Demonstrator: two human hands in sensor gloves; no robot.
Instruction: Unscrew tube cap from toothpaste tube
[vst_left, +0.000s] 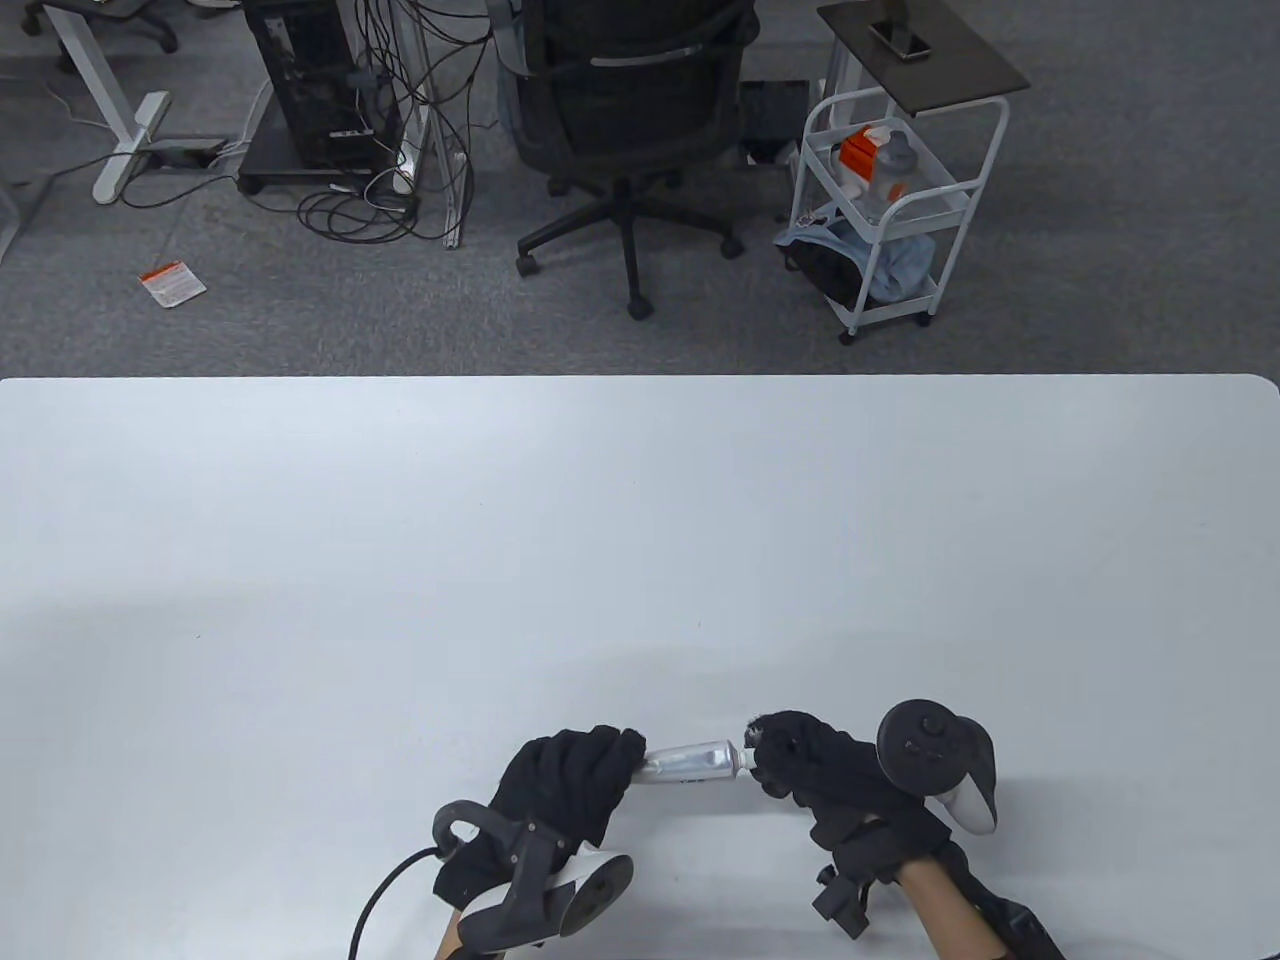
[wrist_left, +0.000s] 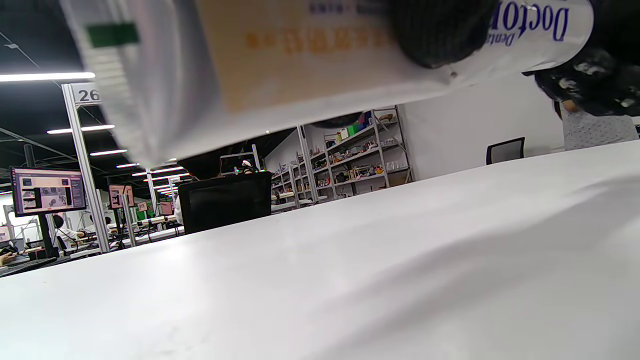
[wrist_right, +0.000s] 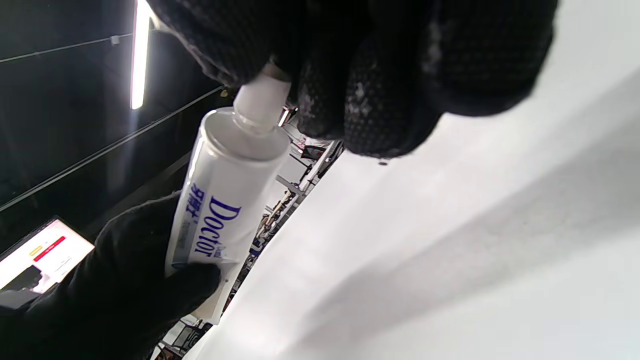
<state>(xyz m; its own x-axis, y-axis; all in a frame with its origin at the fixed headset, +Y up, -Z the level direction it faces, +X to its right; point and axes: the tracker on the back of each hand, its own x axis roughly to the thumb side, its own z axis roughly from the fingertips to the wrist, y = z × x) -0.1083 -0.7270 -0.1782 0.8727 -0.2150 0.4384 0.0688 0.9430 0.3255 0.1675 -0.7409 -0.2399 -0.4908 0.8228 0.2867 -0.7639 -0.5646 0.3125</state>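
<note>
A white toothpaste tube (vst_left: 690, 762) printed "Doctor" is held level just above the white table (vst_left: 640, 560), near its front edge. My left hand (vst_left: 575, 775) grips the tube's flat tail end; the tube fills the top of the left wrist view (wrist_left: 280, 65). My right hand (vst_left: 790, 755) pinches the white cap (wrist_right: 260, 97) at the tube's right end, its fingers (wrist_right: 380, 85) closed around it. In the right wrist view the tube (wrist_right: 225, 200) runs down to the left glove (wrist_right: 115, 290). The cap sits on the neck; most of it is hidden by my fingers.
Beyond the table's far edge stand a black office chair (vst_left: 625, 120), a white wire cart (vst_left: 885, 210) and a computer tower with cables (vst_left: 320, 90). A cable (vst_left: 375, 900) trails from the left tracker at the front edge.
</note>
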